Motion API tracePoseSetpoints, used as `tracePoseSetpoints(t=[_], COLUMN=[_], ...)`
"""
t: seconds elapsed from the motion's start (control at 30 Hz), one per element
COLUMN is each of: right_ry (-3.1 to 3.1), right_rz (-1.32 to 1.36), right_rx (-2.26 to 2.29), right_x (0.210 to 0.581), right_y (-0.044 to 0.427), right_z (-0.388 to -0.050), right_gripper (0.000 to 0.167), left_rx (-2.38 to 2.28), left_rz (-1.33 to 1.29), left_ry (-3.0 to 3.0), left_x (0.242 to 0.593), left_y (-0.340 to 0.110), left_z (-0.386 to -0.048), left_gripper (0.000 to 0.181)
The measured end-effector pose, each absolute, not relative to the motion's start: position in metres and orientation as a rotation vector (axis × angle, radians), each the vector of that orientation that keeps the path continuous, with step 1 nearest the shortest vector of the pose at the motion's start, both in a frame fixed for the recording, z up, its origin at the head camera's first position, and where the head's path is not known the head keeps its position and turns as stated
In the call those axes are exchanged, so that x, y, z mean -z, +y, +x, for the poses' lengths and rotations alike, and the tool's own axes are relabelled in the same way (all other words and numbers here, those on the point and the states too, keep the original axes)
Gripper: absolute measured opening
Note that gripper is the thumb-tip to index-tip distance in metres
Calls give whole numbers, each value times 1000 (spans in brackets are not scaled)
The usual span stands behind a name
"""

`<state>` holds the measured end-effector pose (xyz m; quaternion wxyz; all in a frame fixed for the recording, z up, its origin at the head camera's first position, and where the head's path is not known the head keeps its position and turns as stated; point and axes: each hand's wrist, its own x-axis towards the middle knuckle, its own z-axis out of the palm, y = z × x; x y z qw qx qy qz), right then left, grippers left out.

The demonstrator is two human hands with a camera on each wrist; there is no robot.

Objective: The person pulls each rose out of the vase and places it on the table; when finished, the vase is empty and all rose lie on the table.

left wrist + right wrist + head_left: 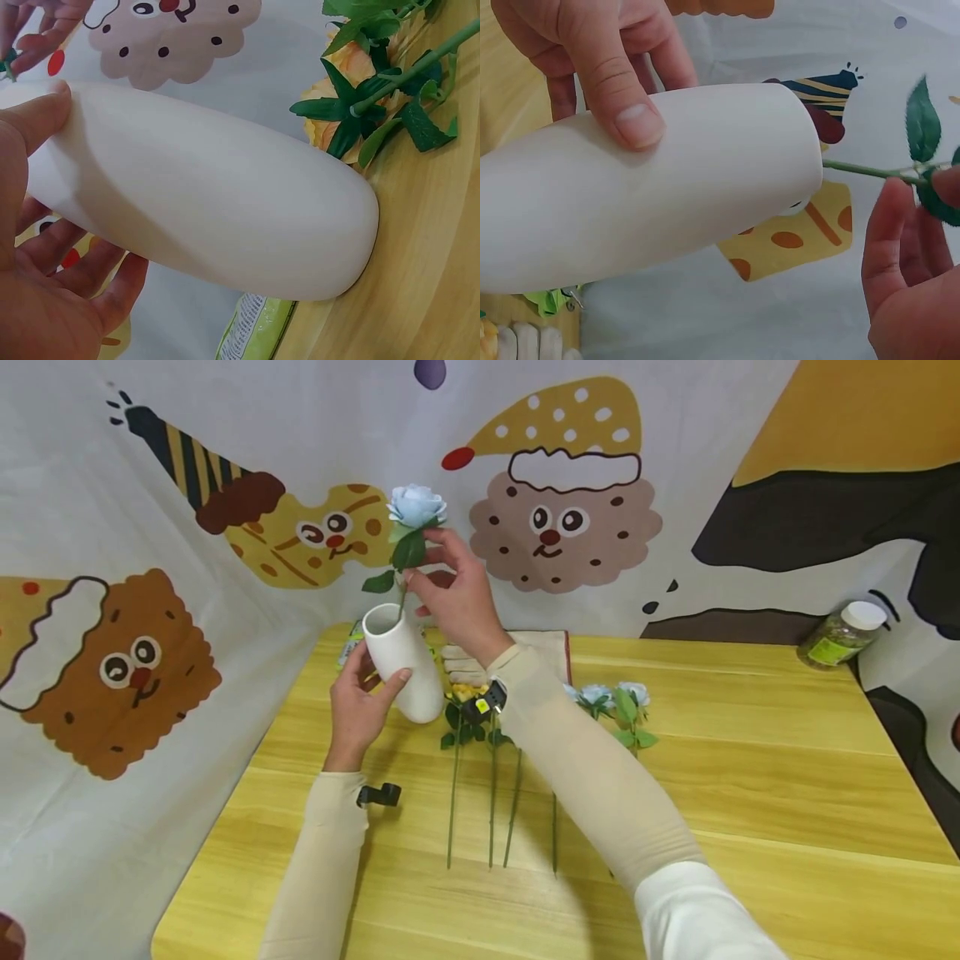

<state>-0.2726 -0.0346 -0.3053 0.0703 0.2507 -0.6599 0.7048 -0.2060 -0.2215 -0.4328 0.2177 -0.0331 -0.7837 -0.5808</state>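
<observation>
A white vase [408, 670] leans to the left over the table, its base near or on the wood. My left hand [362, 706] grips it around the side, thumb [640, 126] on the near face. Above the mouth, my right hand [459, 597] pinches the green stem [859, 170] of a pale blue rose [417, 507] just below its leaves [409, 550]. The lower end of that stem goes into the vase and is hidden there. In the left wrist view, the vase [217, 191] covers much of the picture, with orange flowers [352, 64] beyond its base.
More flowers lie on the wooden table [750, 760]: yellow ones [467, 692] and pale blue ones [596, 696], stems toward me. Behind them are a white glove [465, 664] with knitted fingers and a green packet [351, 643]. A white-lidded jar [842, 635] stands at the far right.
</observation>
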Motion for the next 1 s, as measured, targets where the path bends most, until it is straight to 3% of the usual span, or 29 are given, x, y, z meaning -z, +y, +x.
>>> tracePoseSetpoints(t=[0.3,1.0], right_ry=[-1912,-1490], right_rz=[739,316], right_rx=[-2126,-2328], right_x=[305,306], right_y=[-36,-7], right_z=[-272,-274], right_gripper=[56,50], left_rx=[1620,1614], left_rz=[-102,-101], left_ry=[-2169,-2168], left_x=[434,435], left_y=[-222,-224], left_z=[-208,-207], left_gripper=[69,68])
